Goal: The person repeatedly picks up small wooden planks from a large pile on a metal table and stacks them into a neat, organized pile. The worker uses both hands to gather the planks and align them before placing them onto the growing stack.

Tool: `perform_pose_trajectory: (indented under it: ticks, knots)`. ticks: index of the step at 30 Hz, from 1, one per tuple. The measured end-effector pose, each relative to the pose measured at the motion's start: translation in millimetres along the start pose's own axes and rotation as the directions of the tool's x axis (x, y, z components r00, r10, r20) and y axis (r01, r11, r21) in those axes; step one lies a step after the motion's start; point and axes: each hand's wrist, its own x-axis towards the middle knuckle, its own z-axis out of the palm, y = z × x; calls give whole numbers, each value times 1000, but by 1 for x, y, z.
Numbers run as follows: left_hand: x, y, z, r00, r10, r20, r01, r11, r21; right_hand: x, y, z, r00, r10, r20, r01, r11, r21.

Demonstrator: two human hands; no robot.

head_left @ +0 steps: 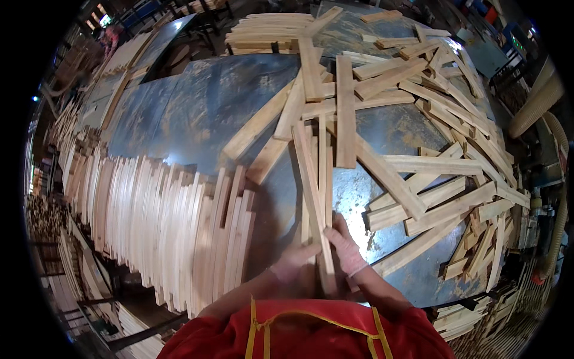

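Red sleeves at the bottom edge, my forearms rising from them. Left hand (293,260) and right hand (345,248): each grip closed around the near end of a bundle of slats (314,197) pointing away over the blue table (197,113). Left of grip: upright row of stacked slats (173,233). Right and beyond: loose slat heap (430,137), crowding. Bare table beyond-left.

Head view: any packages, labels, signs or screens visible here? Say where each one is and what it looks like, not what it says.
Lit screen or sign: far upper left, behind the metal table; small, bright greenish-white rectangle, too small to make out.
Lit panel: far upper right, past the heap of wooden slats; small green glow, blurred.
No packages or labels show.
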Motion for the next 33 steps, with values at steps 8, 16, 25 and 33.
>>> perform_pose_trajectory:
  ticks: [8,16,25,33]
  knots:
    - [-93,6,-11,977,68,-202,48,852,522,-39,80,27,987,34,159,-43,998,55]
    - [-230,-93,-61,889,284,-359,-126,907,403,-123,94,106,945,195,262,-58,891,-451]
    - [-260,-43,-25,740,524,-421,375,199,906,-106,152,118,852,324,410,-338,940,-41]
    - [-202,-67,26,722,675,-152,5,215,977,-106,172,70,850,80,520,-408,724,556]
